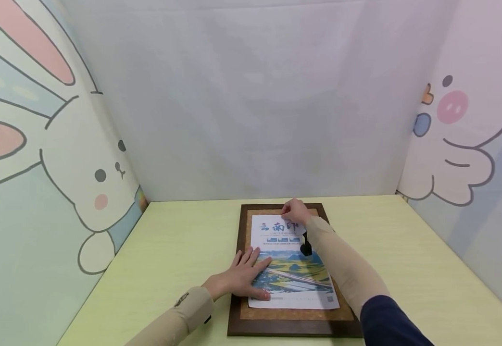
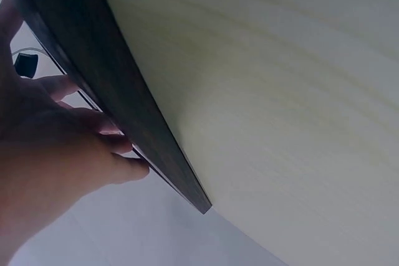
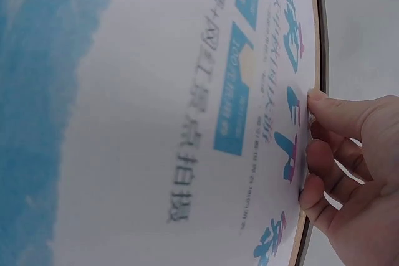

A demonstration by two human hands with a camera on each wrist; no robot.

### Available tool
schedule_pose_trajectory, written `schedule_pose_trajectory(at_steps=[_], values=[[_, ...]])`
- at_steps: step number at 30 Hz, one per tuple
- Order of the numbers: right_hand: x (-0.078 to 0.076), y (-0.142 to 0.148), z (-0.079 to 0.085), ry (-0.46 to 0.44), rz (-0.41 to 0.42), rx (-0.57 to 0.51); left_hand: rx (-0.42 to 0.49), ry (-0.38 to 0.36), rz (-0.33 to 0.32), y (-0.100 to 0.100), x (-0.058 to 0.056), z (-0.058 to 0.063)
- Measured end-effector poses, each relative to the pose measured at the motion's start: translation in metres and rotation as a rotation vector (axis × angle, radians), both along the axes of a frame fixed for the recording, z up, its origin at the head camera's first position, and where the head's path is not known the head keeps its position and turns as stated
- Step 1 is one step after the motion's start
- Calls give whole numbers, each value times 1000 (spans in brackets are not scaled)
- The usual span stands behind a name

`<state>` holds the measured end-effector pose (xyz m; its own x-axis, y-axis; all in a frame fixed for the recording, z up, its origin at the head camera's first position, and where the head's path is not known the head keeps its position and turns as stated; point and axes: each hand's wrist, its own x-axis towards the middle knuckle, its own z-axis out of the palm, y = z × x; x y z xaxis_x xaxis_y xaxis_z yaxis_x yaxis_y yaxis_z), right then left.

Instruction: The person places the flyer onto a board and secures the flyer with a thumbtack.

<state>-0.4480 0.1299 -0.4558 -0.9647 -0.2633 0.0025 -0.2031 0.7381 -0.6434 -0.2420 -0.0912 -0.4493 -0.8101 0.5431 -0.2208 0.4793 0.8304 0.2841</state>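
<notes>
A printed poster (image 1: 292,269) with blue lettering and a landscape picture lies on a cork board (image 1: 296,315) with a dark brown wooden frame (image 2: 118,79). My left hand (image 1: 246,278) rests spread on the poster's left side, its fingers straight and apart. At the poster's top edge, near the middle, my right hand (image 1: 297,212) has its thumb and fingers curled together. Between thumb and forefinger in the right wrist view shows a small pale thing (image 3: 311,116), mostly hidden; I cannot tell its kind. Part of the title is behind the right wrist.
The board lies on a pale yellow table (image 1: 181,240), near its back edge. A plain whitish curtain (image 1: 233,105) hangs behind. Cartoon-printed panels stand at both sides, with a rabbit (image 1: 82,178) on the left and a white bird (image 1: 450,144) on the right.
</notes>
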Motion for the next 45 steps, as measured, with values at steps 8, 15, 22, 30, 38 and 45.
schedule_pose_trajectory(at_steps=[8,15,22,30,38,45], values=[[1,-5,5,-23,-3,10,-15,2,10,-1,0,-2],[-6,-1,0,-60,-16,-34,-15,13,-5,0,0,0],[-2,4,1,-64,7,-19,-16,12,7,1,2,1],[5,8,5,-32,3,-33,2,-10,11,1,2,2],[1,9,-2,-5,10,-47,3,-8,8,1,2,2],[1,8,-4,-7,8,-64,-3,-1,6,2,1,0]])
